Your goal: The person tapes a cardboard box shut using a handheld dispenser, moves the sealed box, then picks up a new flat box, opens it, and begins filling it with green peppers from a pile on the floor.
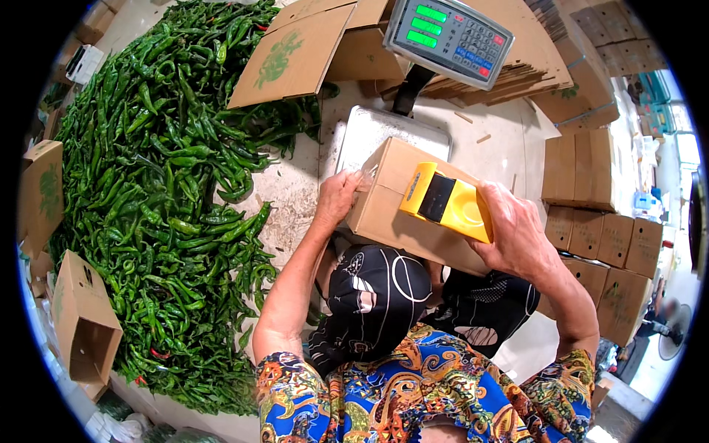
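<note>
A closed cardboard box (382,213) lies tilted in front of my knees, overlapping the near part of the metal scale platform (401,126). My right hand (512,227) grips a yellow tape dispenser (466,209) with a black band, held over the box's upper face. At the box's left end, the fingers of my left hand (337,198) pinch a piece of clear tape (366,178). Whether the tape runs on to the dispenser cannot be made out. The box's underside is hidden.
A large heap of green peppers (160,221) covers the floor at left. Beyond the box stands the scale's lit display (448,41), beside an open carton (293,55) and flattened cardboard (498,83). Stacked boxes (601,232) line the right; an open empty carton (86,326) lies at left.
</note>
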The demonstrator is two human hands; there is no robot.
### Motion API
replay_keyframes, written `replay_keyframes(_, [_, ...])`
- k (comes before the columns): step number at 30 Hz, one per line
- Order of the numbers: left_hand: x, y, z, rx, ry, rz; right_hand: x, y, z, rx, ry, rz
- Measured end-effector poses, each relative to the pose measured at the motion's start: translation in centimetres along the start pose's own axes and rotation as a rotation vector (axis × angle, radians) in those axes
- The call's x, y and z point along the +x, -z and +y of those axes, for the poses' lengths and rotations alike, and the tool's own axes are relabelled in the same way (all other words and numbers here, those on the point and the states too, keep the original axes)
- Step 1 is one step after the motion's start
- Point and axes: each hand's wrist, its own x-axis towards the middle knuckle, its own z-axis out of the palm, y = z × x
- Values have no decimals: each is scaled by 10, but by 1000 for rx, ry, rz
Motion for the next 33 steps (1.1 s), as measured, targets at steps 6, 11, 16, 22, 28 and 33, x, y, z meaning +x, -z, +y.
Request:
replay_keyframes(6, [-4,-8,-28,344,-40,-60,-2,-3,1,27,-35,8])
replay_keyframes(11, [3,1,-37,219,196,77,1,-8,1,38,26,80])
replay_keyframes(16, [41,-20,36,-335,96,10,-2,-6,5,34,31,102])
replay_keyframes(22, [41,-26,-11,134,267,-48,-2,-10,5,66,79,121])
replay_keyframes(28, [39,-9,118,-443,74,-68,-5,-6,9,67,57,131])
replay_keyframes(33, [31,-9,154,467,-297,-16,1,0,-5,24,56,64])
